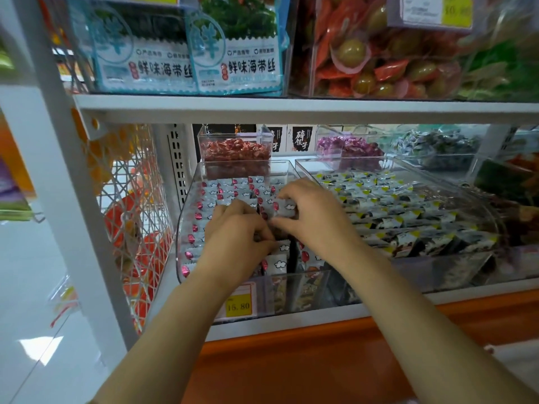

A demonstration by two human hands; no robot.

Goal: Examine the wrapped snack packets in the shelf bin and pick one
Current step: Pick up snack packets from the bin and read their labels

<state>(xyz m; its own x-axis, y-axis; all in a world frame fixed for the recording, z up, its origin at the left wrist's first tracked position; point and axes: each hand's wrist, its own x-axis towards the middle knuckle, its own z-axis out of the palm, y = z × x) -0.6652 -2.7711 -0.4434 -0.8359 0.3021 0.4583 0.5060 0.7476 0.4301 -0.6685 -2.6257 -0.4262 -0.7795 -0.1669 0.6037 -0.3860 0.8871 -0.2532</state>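
Head: left hand (236, 237), right hand (312, 217) curled, pinching packets (221, 196) in bin (182, 223).

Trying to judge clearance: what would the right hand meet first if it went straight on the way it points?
The right hand pinches a white packet. Going on, toward the back left, it would probably meet the neighbouring packets in the clear bin first; depth is unclear.

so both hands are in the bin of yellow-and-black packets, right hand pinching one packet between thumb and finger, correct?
Wrong bin. In the head view the left hand and right hand are both in the clear bin of white packets with pink marks, left of the yellow-and-black packets. The right hand does pinch one packet between thumb and finger.
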